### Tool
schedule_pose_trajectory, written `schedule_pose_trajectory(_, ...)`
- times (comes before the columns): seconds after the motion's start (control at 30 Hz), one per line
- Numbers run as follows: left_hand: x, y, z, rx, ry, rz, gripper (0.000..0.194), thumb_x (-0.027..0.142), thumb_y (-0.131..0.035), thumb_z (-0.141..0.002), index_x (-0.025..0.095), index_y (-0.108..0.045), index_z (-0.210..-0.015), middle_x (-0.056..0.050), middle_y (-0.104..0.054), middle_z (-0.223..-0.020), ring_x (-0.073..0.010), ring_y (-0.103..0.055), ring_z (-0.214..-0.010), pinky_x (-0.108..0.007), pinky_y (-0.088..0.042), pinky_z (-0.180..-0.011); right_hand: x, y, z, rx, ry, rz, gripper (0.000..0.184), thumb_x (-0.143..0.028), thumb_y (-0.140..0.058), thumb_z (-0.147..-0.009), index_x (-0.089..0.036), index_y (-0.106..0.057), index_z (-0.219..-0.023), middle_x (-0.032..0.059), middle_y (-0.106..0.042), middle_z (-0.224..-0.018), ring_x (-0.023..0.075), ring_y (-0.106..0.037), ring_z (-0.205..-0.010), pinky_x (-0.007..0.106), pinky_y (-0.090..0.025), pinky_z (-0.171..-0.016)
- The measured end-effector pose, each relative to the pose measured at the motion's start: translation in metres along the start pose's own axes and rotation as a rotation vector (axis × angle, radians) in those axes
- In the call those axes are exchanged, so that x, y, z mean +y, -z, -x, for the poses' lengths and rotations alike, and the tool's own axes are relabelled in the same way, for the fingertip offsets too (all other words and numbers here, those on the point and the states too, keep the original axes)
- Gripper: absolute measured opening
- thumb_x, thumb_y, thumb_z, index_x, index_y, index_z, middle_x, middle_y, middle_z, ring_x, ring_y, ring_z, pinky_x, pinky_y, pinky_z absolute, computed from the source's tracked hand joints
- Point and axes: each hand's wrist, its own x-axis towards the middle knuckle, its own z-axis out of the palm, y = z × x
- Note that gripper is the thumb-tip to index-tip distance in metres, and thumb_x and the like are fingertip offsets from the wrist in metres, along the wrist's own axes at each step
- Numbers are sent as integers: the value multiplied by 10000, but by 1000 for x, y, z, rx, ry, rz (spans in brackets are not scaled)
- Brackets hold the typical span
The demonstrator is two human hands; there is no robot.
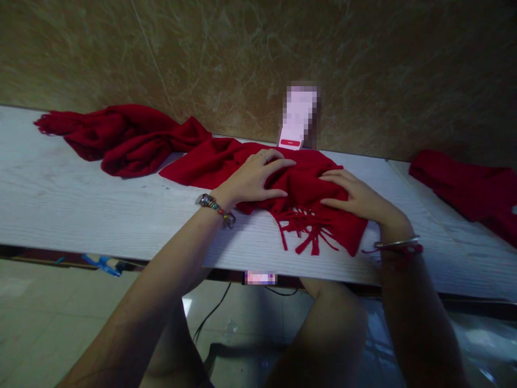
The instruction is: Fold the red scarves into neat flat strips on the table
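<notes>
While my left hand (251, 179) and right hand (361, 200) touch it, fingers spread wide, the red fringed fabric scarf (309, 171) runs left to right beneath both, fringe towards me.

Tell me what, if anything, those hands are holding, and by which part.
Nothing looks gripped: the left hand and right hand rest, fingers spread, on the red scarf near its fringe.
</notes>
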Motion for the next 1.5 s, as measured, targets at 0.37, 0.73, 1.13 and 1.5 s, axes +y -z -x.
schedule_pose_trajectory(0.37, -28, -10, 8, 229, 253, -174, 600, 57, -424, -822, 267, -390, -1383, -131, -437, -1354, -304, -376, -1248, -522, -331, -998, 5, 3, 2, 421, -123, 111, 283, -222, -583, -761, -265, -652, -1032, 77, -584, -1061, 261, -581, -996, 419, -549, -752)
schedule_pose_trajectory(0.73, -15, -13, 6, -35, 157, -126, 531, 354, -549, -862, 256, -430, -1370, -144, -353, -1452, -314, -318, -1315, -542, -274, -1046, -16, -9, 5, -431, -3, 5, 490, -433, -720, -651, -293, -650, -1116, 59, -577, -1123, 240, -584, -1016, 413, -483, -923)
schedule_pose_trajectory(1.13, -21, -15, 5, 26, 283, -173, 501, 108, -431, -853, 217, -476, -1340, -145, -462, -1363, -276, -443, -1213, -480, -388, -978, -12, 6, 2, 314, -113, 163, 243, -70, -440, -690, -254, -586, -623, 60, -579, -827, 255, -574, -863, 462, -452, -825)
schedule_pose_trajectory(1.5, -32, -19, 8, 76, 283, -156, 579, 65, -415, -795, 208, -453, -1355, -142, -459, -1344, -275, -429, -1215, -489, -389, -980, -2, 8, 6, -149, -392, 75, 70, -195, -527, -672, -246, -575, -672, -6, -634, -644, 178, -577, -598, 313, -453, -584)
